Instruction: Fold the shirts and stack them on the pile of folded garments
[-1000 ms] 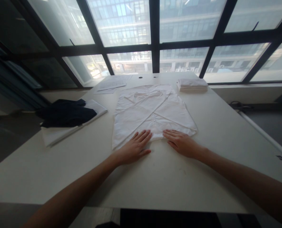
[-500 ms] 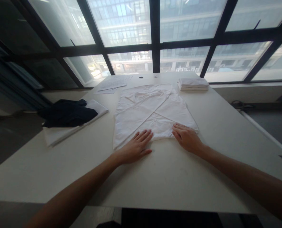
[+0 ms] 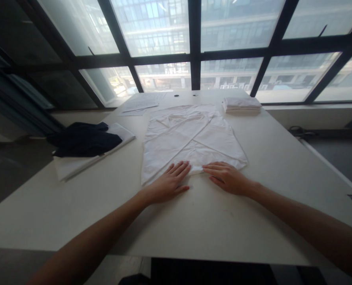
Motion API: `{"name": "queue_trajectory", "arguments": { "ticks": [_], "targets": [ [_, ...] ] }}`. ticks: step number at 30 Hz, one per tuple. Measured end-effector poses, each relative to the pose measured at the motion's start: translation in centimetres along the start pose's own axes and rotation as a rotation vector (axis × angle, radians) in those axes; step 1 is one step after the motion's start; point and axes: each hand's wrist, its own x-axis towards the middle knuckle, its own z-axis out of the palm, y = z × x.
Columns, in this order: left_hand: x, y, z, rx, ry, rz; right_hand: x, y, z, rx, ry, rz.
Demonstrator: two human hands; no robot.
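A white shirt (image 3: 187,136) lies spread on the pale table (image 3: 217,221), its sleeves folded across its body and its collar toward the windows. My left hand (image 3: 168,183) lies flat with fingers stretched out, the fingertips pressing the shirt's near hem. My right hand (image 3: 226,178) lies flat beside it, fingers pointing left onto the same hem. Neither hand holds anything.
A stack of folded white garments (image 3: 241,105) sits at the far right of the table. A dark navy garment (image 3: 83,138) lies on a white sheet (image 3: 75,164) at the left. Papers (image 3: 140,105) lie at the far left. Big windows stand behind.
My right hand slid right along the hem half a second ago and has come back left, close to the left hand. My left hand has stayed in place.
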Motion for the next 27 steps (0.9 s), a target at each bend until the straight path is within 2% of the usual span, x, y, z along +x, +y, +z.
{"name": "queue_trajectory", "arguments": {
  "ticks": [17,20,27],
  "targets": [
    [0.1,-0.1,-0.2,-0.042,0.052,0.048,0.5,0.2,-0.6,-0.098,-0.058,0.031],
    [0.2,0.2,-0.6,-0.073,0.110,0.050,0.5,0.2,-0.7,-0.101,-0.056,0.030],
    [0.7,0.5,-1.4,-0.234,0.355,0.033,0.7,-0.4,-1.6,-0.170,-0.067,0.076]
  ]
}}
